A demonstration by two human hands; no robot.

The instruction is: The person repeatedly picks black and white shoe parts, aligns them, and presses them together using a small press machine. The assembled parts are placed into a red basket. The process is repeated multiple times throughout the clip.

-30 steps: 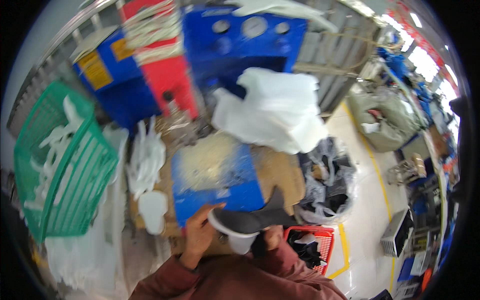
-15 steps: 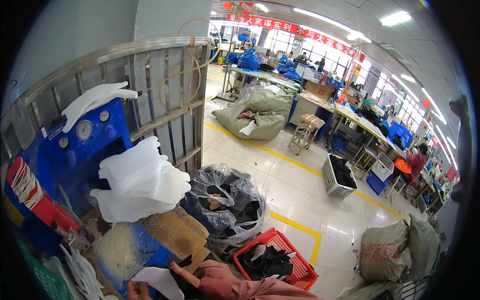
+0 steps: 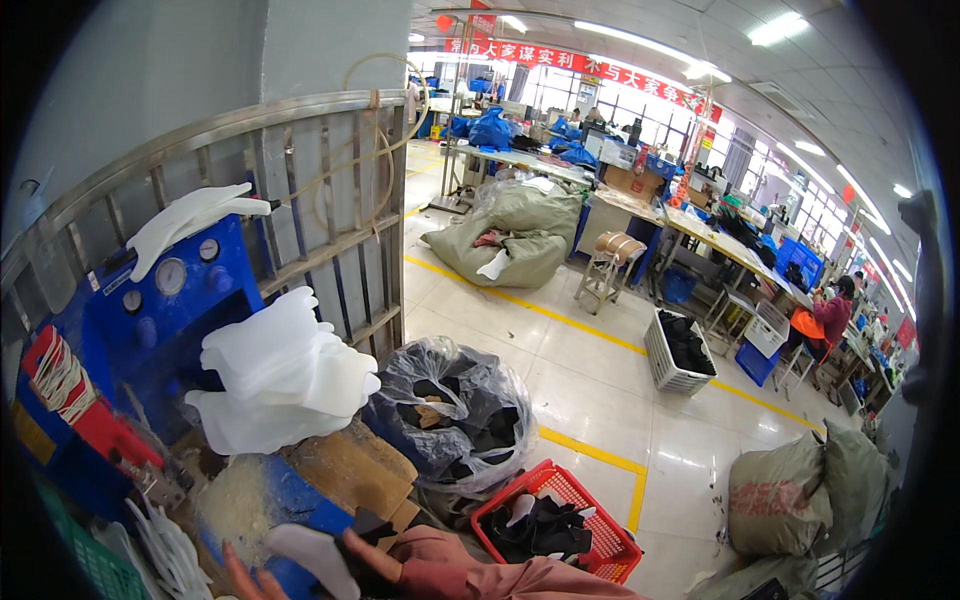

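In the head view, your right hand (image 3: 385,560) holds the white flat insole-shaped piece (image 3: 312,556), fingers closed on its edge, just above the blue table (image 3: 290,500), likely keeping it clear. Your left hand (image 3: 245,580) shows fingertips only; its grip I cannot tell. The stack of white foam pieces (image 3: 280,375) sits behind.

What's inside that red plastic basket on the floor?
The red basket holds a heap of dark pieces with one pale piece on top. The heap covers whatever lies beneath it and the basket's bottom.
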